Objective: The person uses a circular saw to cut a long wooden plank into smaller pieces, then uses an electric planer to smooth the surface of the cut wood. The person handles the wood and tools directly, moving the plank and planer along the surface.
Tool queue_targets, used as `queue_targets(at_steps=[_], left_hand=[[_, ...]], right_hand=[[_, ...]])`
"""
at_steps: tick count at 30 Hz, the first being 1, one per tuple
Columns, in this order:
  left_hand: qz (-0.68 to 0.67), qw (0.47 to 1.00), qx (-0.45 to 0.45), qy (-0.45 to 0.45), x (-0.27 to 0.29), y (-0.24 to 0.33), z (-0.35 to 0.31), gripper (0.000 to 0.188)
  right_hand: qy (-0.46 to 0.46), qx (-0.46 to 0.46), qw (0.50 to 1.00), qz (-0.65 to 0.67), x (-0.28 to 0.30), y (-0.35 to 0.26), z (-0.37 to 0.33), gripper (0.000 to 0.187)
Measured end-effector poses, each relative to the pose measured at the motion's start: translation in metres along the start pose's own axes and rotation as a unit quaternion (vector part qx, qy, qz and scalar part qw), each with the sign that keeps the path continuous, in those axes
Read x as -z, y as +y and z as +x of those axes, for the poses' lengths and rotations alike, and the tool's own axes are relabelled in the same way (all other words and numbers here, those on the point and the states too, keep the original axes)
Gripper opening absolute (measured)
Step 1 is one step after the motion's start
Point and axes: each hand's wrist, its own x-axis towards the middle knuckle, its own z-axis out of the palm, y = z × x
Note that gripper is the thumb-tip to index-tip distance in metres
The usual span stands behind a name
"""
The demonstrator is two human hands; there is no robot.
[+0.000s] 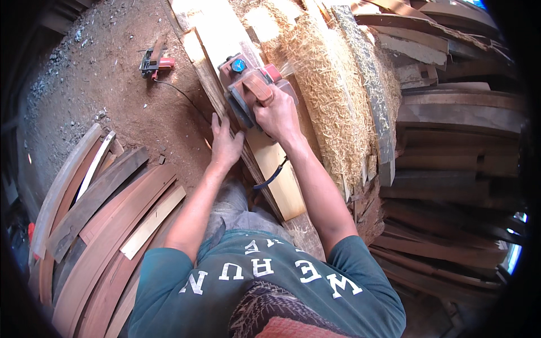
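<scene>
My right hand [278, 115] is wrapped around the handle of a red electric planer [258, 87]. The planer sits on a long pale wooden board [277, 183], and a few shavings fly off its right side. My left hand [226, 143] lies at the board's left edge, just behind the planer, with its fingers apart. Along that side runs a darker timber edge [256, 172]. A dark cord [273, 176] loops over the board near my right forearm. The planer's underside is hidden.
A thick heap of shavings [332, 96] lies right of the board. On the ground at left sits a red circular saw [158, 63] with a trailing cord. Curved planks [127, 222] are piled at lower left; dark timbers [451, 158] are stacked at right.
</scene>
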Motion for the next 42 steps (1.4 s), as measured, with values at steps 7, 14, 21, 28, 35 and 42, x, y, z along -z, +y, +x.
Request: queue_targets(at_steps=[7,14,21,28,35,42], left_hand=[[0.002,1.000,0.022,-0.011,-0.007,0.006,0.005,0.075],[-0.009,1.000,0.012,0.010,-0.008,0.003,0.003,0.062],[-0.021,0.999,0.010,0.026,-0.010,0.009,0.004,0.057],[-0.038,0.999,-0.010,0.019,0.008,-0.022,0.008,0.065],[0.009,0.973,-0.222,0.060,0.033,0.011,-0.072,0.049],[0.063,0.874,-0.440,-0.195,-0.074,0.014,-0.247,0.043]], right_hand=[[-0.024,0.013,0.999,-0.017,-0.009,-0.051,0.083,0.025],[-0.008,0.119,0.991,-0.058,-0.032,-0.097,0.165,0.026],[0.016,0.167,0.980,-0.105,-0.051,-0.122,0.241,0.035],[0.001,0.202,0.975,-0.089,-0.037,-0.085,0.143,0.028],[-0.043,0.009,0.998,0.049,0.022,0.089,-0.165,0.022],[-0.069,-0.140,0.986,0.049,0.063,0.206,-0.438,0.030]])
